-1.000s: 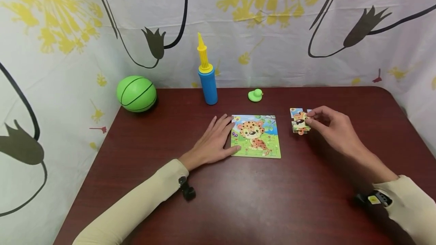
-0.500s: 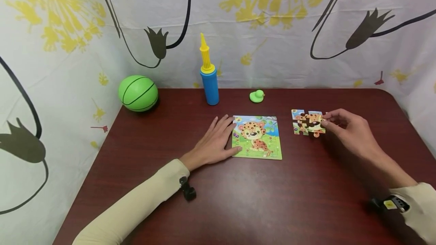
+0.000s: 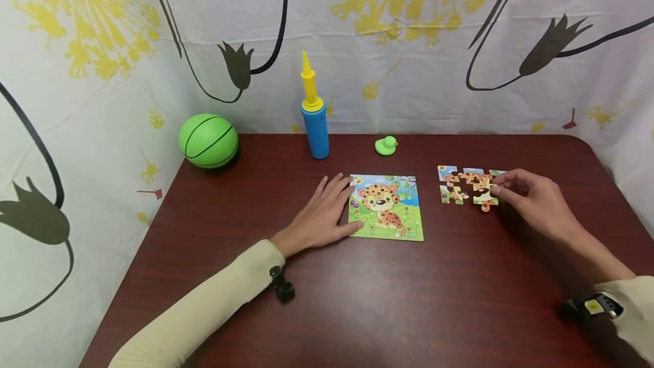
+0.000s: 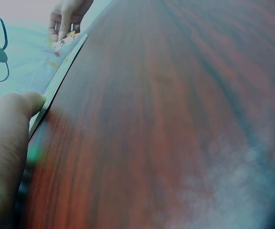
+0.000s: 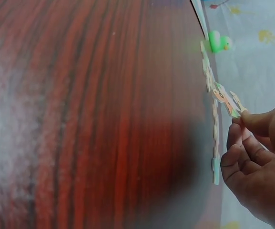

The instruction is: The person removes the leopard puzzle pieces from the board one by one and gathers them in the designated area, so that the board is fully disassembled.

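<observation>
A square leopard picture puzzle board (image 3: pixel 388 209) lies on the dark table. My left hand (image 3: pixel 319 217) rests at its left side with fingers spread, the fingertips at the upper left edge and the thumb (image 4: pixel 32 102) over the lower left edge. To the board's right, my right hand (image 3: pixel 536 200) pinches a leopard-face puzzle piece (image 5: pixel 228 101) between thumb and fingertips. In the right wrist view that piece is tilted and raised over the other puzzle pieces (image 5: pixel 215 143). Several loose pieces (image 3: pixel 448 174) lie beneath and left of it; my fingers hide some of them.
Behind the board stand a blue and yellow hand pump (image 3: pixel 317 129) and a small green rubber duck (image 3: pixel 385 146). A green ball (image 3: pixel 208 141) sits at the back left corner. A patterned cloth (image 3: pixel 429 72) hangs behind the table (image 3: pixel 378 300).
My right hand has moved right with the pinched piece, uncovering more loose pieces on the table. My left hand has stayed on the board. The head view has shifted slightly.
</observation>
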Tool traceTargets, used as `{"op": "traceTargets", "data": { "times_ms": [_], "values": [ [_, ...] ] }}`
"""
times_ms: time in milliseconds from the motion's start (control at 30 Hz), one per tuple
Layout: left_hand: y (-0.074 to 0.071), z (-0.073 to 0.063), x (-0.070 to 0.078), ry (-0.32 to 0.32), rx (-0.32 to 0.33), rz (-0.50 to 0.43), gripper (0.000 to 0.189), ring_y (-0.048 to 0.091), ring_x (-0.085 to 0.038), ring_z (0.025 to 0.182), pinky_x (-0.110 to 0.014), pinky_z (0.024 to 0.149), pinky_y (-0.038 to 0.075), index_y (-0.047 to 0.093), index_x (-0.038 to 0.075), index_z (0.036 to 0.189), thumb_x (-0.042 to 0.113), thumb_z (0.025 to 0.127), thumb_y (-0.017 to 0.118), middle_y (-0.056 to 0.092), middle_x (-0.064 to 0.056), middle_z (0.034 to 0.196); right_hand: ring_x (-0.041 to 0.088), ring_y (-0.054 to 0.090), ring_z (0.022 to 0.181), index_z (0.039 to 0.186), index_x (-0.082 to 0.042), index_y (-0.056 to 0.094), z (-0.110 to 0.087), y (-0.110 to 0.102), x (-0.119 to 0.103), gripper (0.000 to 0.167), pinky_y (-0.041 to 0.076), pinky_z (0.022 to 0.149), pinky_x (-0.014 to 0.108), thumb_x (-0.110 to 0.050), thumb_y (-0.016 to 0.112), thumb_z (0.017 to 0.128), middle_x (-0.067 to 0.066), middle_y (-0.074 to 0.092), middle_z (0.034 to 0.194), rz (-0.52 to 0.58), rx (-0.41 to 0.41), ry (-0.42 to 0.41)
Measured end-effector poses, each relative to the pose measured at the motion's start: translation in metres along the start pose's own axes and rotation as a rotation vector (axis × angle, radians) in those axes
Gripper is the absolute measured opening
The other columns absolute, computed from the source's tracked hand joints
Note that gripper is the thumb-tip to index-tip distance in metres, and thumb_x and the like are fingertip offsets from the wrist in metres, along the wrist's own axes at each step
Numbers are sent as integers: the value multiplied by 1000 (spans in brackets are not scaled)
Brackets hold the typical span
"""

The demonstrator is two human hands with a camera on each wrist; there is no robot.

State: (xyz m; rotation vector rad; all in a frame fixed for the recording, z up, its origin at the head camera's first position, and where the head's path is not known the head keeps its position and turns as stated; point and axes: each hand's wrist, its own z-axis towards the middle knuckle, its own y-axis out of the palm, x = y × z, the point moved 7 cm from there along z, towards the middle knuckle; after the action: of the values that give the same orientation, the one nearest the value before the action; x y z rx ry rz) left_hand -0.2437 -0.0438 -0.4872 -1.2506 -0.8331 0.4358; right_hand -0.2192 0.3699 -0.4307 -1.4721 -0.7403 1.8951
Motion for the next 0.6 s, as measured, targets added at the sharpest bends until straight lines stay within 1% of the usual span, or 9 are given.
{"op": "traceTargets", "data": {
  "times_ms": [133, 267, 400, 533, 600],
  "values": [
    [0, 0, 1, 7, 12, 7, 91, 15, -32, 170, -54, 137, 3, 40, 5, 169, 66, 105, 61, 28, -13, 179, 10, 63, 73, 115, -5, 76, 1, 3, 6, 12, 43, 61, 19, -12, 76, 106, 8, 75, 92, 7, -16, 11],
    [0, 0, 1, 7, 12, 14, 91, 16, -32, 169, -54, 137, 4, 40, 5, 169, 66, 104, 61, 28, -13, 179, 9, 64, 73, 116, -5, 76, 1, 7, 11, 12, 43, 61, 19, -13, 75, 107, 10, 76, 92, 0, -33, 23],
    [0, 0, 1, 6, 8, 19, 91, 15, -32, 169, -54, 137, 4, 40, 6, 169, 66, 104, 62, 28, -13, 179, 2, 64, 75, 116, -5, 76, 1, 12, 11, 13, 44, 63, 18, -15, 75, 107, 13, 77, 98, -31, -45, 32],
    [-1, 0, 1, 5, 8, 19, 91, 15, -32, 169, -55, 137, 4, 40, 5, 169, 66, 104, 62, 27, -13, 179, -12, 58, 81, 116, -6, 77, 2, 15, 10, 15, 42, 68, 16, -17, 76, 107, 16, 79, 106, -82, -45, 28],
    [-1, 1, 1, 6, 10, 19, 91, 16, -32, 169, -55, 137, 5, 40, 5, 169, 66, 104, 62, 27, -13, 179, -13, 55, 82, 116, -6, 78, 3, 15, 9, 15, 41, 70, 15, -18, 76, 107, 17, 79, 108, -105, -44, 21]
  ]
}}
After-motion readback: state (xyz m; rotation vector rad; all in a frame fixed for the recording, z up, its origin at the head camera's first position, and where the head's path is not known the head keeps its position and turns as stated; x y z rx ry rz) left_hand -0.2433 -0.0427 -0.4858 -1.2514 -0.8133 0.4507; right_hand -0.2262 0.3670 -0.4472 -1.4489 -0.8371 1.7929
